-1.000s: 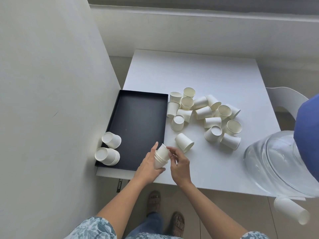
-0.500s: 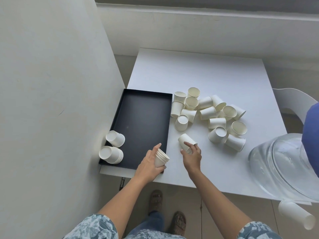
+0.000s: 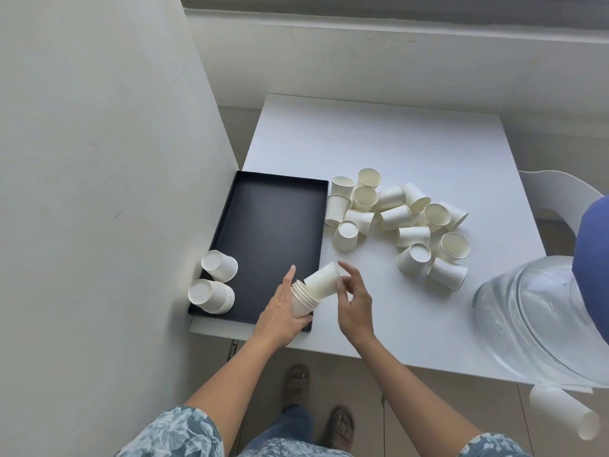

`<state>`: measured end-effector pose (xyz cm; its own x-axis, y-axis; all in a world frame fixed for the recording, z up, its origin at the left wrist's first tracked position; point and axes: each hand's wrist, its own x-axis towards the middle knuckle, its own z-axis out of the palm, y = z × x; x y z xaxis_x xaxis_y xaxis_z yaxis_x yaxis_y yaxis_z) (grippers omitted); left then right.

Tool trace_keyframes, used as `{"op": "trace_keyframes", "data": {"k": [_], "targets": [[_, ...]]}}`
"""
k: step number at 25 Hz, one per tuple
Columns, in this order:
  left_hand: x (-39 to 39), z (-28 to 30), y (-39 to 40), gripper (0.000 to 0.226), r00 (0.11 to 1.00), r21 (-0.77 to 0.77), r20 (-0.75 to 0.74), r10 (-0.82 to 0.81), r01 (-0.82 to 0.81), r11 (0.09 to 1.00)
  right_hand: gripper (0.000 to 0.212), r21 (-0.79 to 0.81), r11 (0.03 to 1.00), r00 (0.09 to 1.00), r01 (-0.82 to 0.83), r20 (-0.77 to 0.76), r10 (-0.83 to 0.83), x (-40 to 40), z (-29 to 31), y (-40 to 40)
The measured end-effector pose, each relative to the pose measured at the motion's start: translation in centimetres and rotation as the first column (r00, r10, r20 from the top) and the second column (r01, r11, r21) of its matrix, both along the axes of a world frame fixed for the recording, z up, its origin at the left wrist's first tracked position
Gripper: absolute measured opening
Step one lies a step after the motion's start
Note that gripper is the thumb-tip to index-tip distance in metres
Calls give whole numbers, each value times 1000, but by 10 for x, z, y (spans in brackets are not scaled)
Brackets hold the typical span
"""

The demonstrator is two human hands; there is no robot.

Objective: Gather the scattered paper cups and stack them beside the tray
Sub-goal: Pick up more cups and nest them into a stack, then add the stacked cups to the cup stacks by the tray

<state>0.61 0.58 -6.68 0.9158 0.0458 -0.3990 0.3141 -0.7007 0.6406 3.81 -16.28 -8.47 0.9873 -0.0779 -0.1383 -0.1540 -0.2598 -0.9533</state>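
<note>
My left hand (image 3: 280, 311) clasps the nested stack (image 3: 304, 300) over the tray (image 3: 273, 225) corner, my right hand (image 3: 354, 300) pinches one cup (image 3: 321, 282) tilted at its mouth — entering crooked, I think it jams or slips onto the worktop (image 3: 379, 150).

Matt paper cups (image 3: 395, 216) – matt blk tray (image 3: 270, 225).

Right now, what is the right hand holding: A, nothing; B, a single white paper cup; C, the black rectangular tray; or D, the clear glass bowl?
B: the right hand pinches a single white paper cup, tilted over the nested stack held by the left hand.
</note>
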Motion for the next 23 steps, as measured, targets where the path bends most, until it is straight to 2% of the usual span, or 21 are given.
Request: {"op": "trace_keyframes", "data": {"k": [5,8,11,15,19,21,23], "targets": [[-1,0,-5,109,1000,-58,11,6,-5,998,36,-26,981,978,-192,72,194,-11,5,10],[1,0,-8,100,999,-105,31,-8,11,994,26,-19,976,975,-217,50,218,-17,2,13],[4,4,-5,83,997,-79,45,-64,68,995,21,16,972,972,-235,27,234,-21,3,12],[15,15,9,73,988,50,24,-152,150,987,24,-24,967,967,-255,19,255,-19,6,8],[57,42,53,78,983,135,-46,-175,180,974,26,-43,984,985,-174,-8,173,-18,6,2],[79,59,83,86,962,290,-116,-248,271,918,26,-41,988,989,-146,-8,146,-19,3,-2],[95,76,111,90,950,496,-155,-271,312,810,26,-34,991,992,-129,-10,129,-20,1,-5]]}}
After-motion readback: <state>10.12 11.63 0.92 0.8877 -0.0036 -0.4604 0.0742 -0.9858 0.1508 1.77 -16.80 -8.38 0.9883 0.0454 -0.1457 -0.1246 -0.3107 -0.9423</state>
